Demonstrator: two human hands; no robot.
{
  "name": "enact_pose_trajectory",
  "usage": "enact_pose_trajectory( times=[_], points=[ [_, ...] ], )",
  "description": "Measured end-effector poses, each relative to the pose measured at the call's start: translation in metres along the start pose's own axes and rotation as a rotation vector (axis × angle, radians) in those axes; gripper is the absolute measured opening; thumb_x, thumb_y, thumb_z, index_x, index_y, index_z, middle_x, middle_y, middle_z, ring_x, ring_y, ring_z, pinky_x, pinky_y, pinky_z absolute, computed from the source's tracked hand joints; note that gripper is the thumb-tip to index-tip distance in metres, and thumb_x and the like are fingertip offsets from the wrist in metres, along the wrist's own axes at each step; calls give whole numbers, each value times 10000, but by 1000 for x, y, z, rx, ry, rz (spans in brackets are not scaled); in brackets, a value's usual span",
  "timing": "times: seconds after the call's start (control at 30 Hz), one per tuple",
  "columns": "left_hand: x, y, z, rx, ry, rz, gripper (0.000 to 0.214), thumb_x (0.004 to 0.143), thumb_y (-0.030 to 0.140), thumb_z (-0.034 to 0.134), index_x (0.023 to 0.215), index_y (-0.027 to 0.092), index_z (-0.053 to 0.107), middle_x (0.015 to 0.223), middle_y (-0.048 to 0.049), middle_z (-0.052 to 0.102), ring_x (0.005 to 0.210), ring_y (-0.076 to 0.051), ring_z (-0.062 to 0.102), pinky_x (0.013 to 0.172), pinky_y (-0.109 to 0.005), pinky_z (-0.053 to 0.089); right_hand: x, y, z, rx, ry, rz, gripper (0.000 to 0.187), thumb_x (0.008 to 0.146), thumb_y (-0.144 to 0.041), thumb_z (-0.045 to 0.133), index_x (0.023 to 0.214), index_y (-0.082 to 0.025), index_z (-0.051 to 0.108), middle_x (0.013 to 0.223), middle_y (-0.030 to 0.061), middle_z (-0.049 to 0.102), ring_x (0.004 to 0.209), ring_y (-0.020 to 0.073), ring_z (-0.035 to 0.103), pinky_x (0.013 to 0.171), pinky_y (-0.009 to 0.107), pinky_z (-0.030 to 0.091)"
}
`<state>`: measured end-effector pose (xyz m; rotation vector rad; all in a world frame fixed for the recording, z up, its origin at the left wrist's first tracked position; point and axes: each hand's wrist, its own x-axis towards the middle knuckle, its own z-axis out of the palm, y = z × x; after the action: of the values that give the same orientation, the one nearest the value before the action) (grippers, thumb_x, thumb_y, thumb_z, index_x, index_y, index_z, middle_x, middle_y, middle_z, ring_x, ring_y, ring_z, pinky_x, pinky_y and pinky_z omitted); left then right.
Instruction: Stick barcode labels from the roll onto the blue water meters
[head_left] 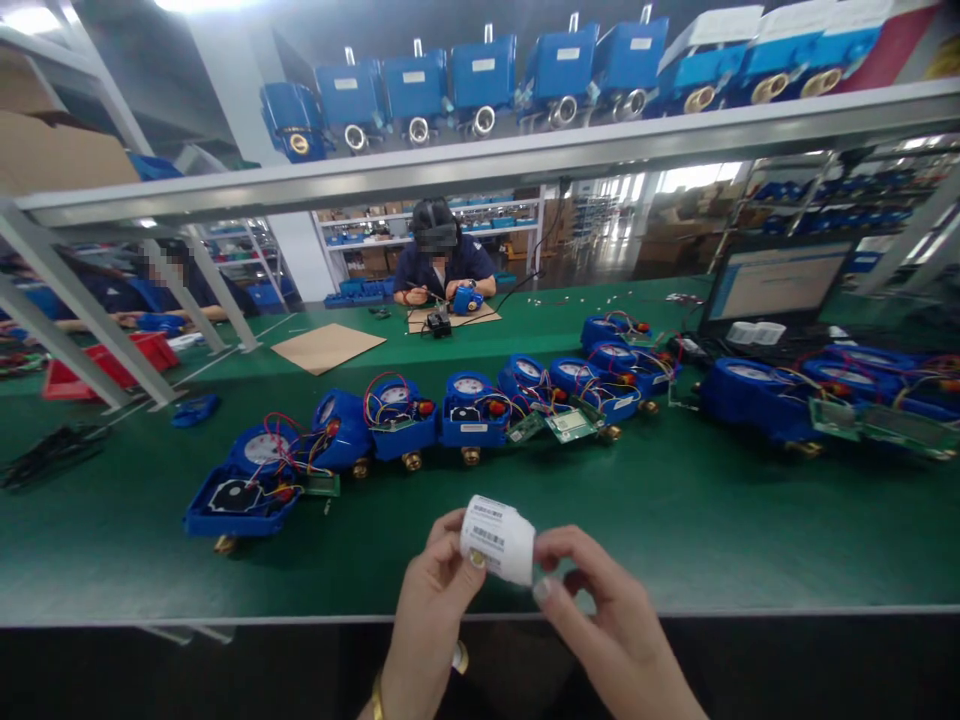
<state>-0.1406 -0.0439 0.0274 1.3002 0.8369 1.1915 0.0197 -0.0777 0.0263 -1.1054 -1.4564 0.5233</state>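
In front of me, over the near edge of the bench, a white roll of barcode labels (pixel 499 540) is gripped in my left hand (pixel 435 600), thumb laid across the printed face. The fingers of my right hand (pixel 600 610) are curled at the roll's right edge, thumb and forefinger against it; the exact contact is blurred. Beyond my hands runs a row of blue meter units (pixel 472 415) with dials, coloured wires and brass fittings. Circuit boards (pixel 574 425) hang from some of them.
More blue meters (pixel 757 390) stand at the right by a laptop (pixel 780 285). A cardboard sheet (pixel 328 347), red bins (pixel 112 362) and black cables (pixel 49 455) lie left. A shelf (pixel 480 165) carrying blue units crosses above. Across the bench, a person (pixel 442 265) handles a blue meter.
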Motion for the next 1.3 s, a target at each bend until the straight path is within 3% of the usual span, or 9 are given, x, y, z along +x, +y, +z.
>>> enact_pose_trajectory(
  times=[0.1,0.2,0.53,0.83,1.3],
  points=[
    [-5,-1,7,169,37,36,243,799,398,609,766,176,703,1111,-97,537,1062,-261,536,920,-334,404,-1,-4,7,-75,7,-78,109,785,-198,560,842,-216,651,763,5,620,653,124,548,532,189,428],
    [-9,0,11,306,115,101,201,794,377,618,738,192,670,993,-75,598,1008,-246,553,886,-320,407,-1,-4,10,-45,86,-35,115,795,-217,564,717,-213,649,642,-18,571,560,107,495,488,182,394],
    [-15,5,14,177,239,54,197,762,380,660,746,185,636,788,-35,659,813,-213,603,771,-290,457,-10,11,2,91,45,121,177,815,-357,591,739,-209,653,742,11,590,634,137,516,556,222,417],
    [-16,8,23,158,163,-19,257,731,419,682,786,168,666,734,-46,670,795,-231,616,727,-297,485,-4,-1,2,-10,158,16,137,701,-222,645,583,-190,581,567,-41,476,513,94,430,466,183,355],
    [-19,6,19,129,175,-44,243,791,408,624,853,173,631,896,-66,698,856,-228,636,761,-285,468,-8,3,-1,-38,165,-1,158,741,-235,623,604,-194,558,607,-35,490,542,105,457,488,193,378]
  ],
)
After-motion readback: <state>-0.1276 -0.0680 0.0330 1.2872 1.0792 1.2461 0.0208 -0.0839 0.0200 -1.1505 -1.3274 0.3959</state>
